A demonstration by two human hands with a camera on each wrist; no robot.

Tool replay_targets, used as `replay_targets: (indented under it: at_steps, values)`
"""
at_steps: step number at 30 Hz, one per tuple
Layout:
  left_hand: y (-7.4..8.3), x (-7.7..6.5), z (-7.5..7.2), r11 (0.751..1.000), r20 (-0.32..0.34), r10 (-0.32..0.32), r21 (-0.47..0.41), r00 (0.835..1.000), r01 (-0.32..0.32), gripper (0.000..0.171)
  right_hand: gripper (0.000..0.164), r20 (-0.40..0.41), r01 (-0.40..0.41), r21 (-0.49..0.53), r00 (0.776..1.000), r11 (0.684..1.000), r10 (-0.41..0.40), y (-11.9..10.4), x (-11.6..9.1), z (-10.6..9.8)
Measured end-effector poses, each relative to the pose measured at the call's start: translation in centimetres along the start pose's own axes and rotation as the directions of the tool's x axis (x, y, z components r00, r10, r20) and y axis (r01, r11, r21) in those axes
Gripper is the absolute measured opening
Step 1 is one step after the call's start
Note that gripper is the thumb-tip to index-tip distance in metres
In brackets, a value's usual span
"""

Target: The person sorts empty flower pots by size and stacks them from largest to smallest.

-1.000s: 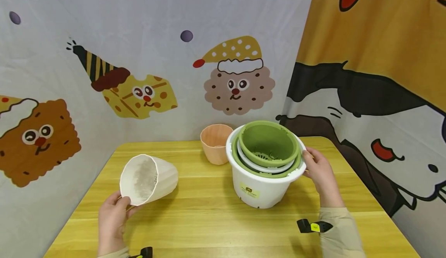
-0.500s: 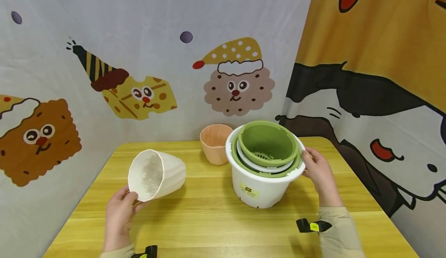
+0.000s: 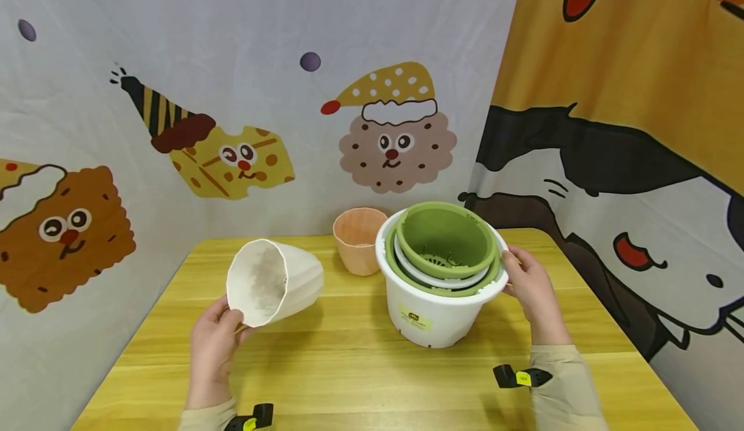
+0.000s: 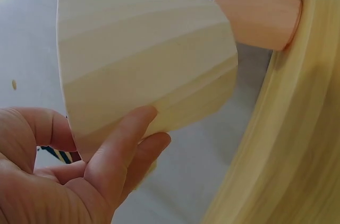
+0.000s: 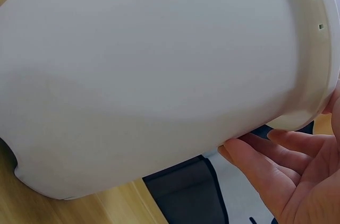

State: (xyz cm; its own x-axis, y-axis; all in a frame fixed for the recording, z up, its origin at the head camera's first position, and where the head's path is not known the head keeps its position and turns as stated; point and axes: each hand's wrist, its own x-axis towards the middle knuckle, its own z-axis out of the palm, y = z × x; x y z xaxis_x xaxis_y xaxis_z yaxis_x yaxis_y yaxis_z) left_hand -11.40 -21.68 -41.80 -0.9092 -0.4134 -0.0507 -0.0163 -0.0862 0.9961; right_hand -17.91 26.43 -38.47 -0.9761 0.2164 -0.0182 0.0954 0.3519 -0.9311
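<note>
My left hand pinches the rim of a white faceted flower pot, thumb inside and fingers along the outer wall. The pot is tipped on its side above the table, its mouth facing left and toward me. With my right hand I grip the rim of a large white flower pot from the right; in the right wrist view its smooth wall fills most of the picture. Nested inside it are a green pot on top, a white one below that and another green one.
A peach faceted pot stands at the back of the wooden table, just left of the large white pot. A printed cloth hangs behind the table's back edge, and another along the right side.
My left hand has carried the white faceted pot to the right and slightly away from me. The right hand and the nested pots have stayed almost in place.
</note>
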Motion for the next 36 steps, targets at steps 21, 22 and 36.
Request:
replay_targets:
  at_steps: [21,22,36]
  values:
    - [4.3,0.2,4.3,0.994,0.161,0.074,-0.092,0.984,-0.059,0.046,0.064,0.001,-0.011,0.002,1.0,1.0,0.011,0.0,0.1,-0.1]
    - [4.6,0.2,4.5,0.993,0.163,0.078,-0.103,0.984,-0.061,0.046,0.064,0.003,-0.008,0.004,1.0,1.0,0.008,0.0,0.1,0.0]
    - [6.9,0.0,7.8,0.978,0.232,0.151,-0.177,0.961,-0.111,0.046,0.063,-0.005,-0.001,0.008,1.0,1.0,0.001,0.0,0.1,0.1]
